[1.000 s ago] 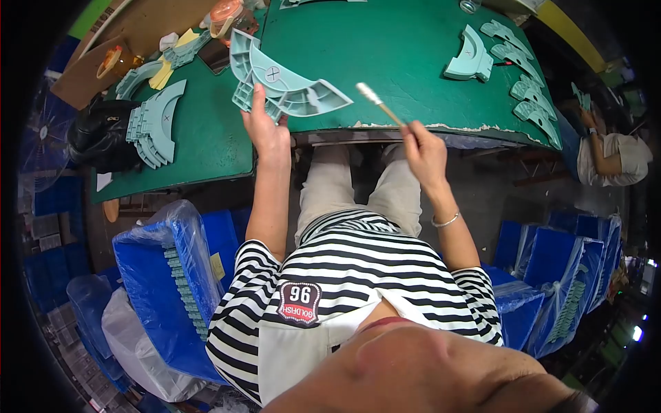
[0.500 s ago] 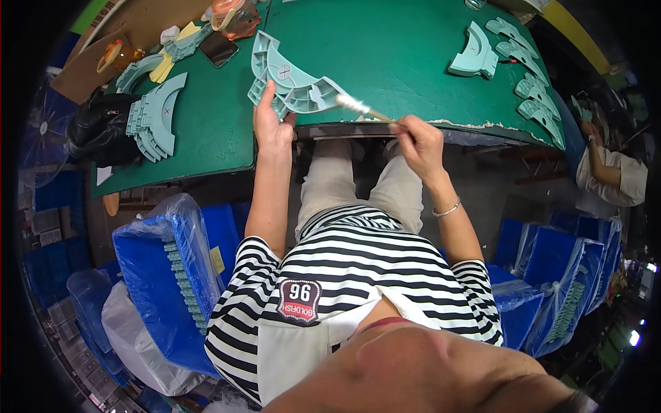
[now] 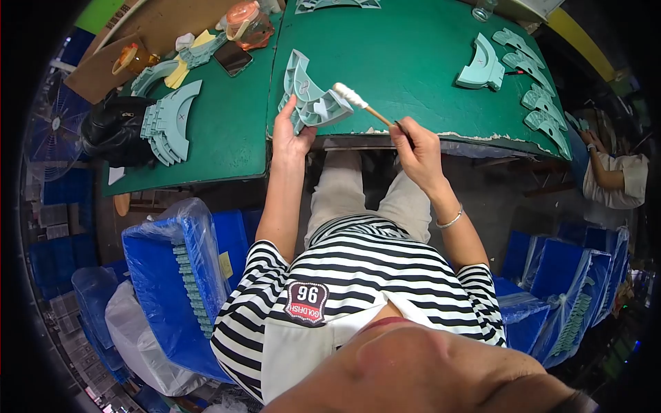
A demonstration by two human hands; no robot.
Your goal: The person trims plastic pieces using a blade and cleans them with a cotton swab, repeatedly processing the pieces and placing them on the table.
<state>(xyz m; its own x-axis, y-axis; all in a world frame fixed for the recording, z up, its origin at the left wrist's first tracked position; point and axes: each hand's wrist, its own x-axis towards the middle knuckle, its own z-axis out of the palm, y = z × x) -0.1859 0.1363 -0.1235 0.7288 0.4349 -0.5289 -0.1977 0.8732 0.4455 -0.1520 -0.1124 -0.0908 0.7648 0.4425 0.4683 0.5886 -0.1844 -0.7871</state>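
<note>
My left hand (image 3: 294, 131) grips a pale green curved plastic part (image 3: 313, 100) by its ribbed lower edge, tilted above the table's front edge. A mark shows on the part's face. Between the fingers of my right hand (image 3: 418, 153) is a wooden stick with a thick white cotton head, a large cotton swab (image 3: 351, 96). A thin dark object, perhaps a pen, also shows in that hand. The swab's head is close to the part's right end; I cannot tell whether they touch.
On the green table (image 3: 385, 62), more curved parts lie at the right, including one with a mark (image 3: 482, 63), and a stack (image 3: 172, 122) beside a black bag (image 3: 113, 127). A phone (image 3: 233, 59) lies near an orange jug (image 3: 249, 26). Blue crates (image 3: 162, 275) flank me. Another person (image 3: 613, 175) sits far right.
The part in my left hand has turned and looks narrower. The swab, blurred before at the part's right end, is now sharp and more steeply angled. The whole view has shifted slightly.
</note>
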